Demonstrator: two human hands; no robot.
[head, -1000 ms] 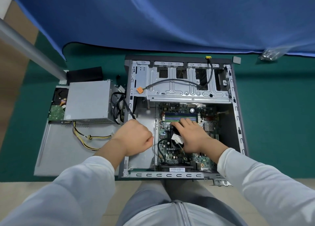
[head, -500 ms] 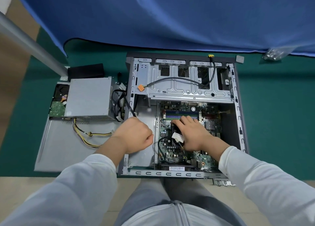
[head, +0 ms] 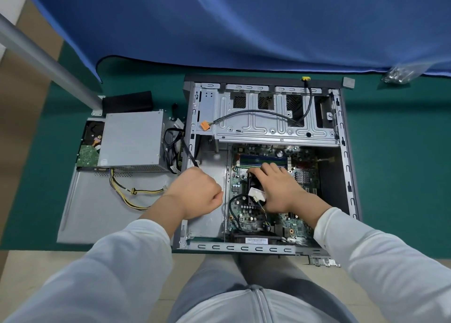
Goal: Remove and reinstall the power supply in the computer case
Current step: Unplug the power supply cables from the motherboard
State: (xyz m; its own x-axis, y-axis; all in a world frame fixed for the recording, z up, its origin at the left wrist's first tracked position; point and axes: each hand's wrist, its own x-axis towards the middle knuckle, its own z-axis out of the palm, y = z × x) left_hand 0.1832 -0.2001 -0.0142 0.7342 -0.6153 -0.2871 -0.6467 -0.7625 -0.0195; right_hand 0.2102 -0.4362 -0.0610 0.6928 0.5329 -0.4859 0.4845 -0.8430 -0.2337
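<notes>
The open computer case lies flat on a green mat. Outside it, to the left, stands the grey power supply. A black cable runs from it over the case wall into my left hand, which grips it in a fist above the bare case floor. My right hand lies on the motherboard with its fingers stretched over the black fan. A white connector sticks out beside its thumb.
The power supply sits on the removed side panel, with a hard drive at its left and yellow-black wires in front. A drive cage with an orange-tipped cable fills the case's far half. A screw bag lies far right.
Both hands keep their places and grips. Only the view has shifted slightly.
</notes>
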